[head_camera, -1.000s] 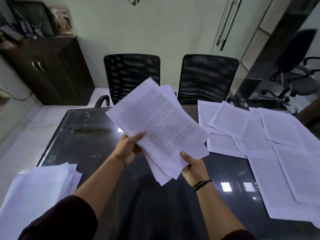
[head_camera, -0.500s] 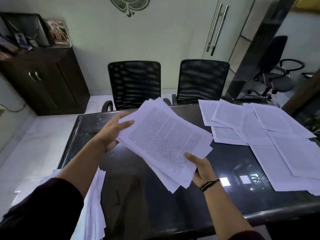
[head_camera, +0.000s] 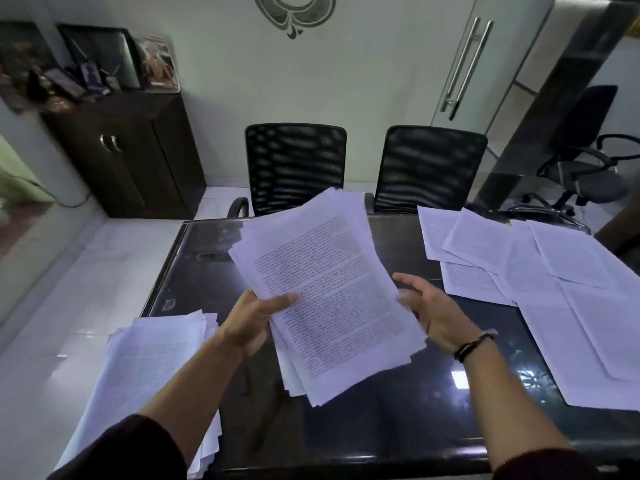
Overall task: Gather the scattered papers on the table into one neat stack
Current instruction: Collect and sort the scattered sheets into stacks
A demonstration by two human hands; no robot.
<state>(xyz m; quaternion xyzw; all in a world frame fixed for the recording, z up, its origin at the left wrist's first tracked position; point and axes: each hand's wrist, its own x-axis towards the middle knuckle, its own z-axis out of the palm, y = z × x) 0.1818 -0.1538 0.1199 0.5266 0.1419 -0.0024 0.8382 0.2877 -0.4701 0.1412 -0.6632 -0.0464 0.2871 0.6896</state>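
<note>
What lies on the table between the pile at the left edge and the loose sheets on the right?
In the head view, bare table; above it, both hands' held sheaf.

A dark, glossy table (head_camera: pixel 398 427) reflects ceiling lights in its polished top. Printed sheets (head_camera: pixel 554 289) lie scattered and overlapping across its right side, reaching the far edge. A loose pile of papers (head_camera: pixel 149 368) sits at the near left corner, its uneven edges hanging past the table's left side.
</note>
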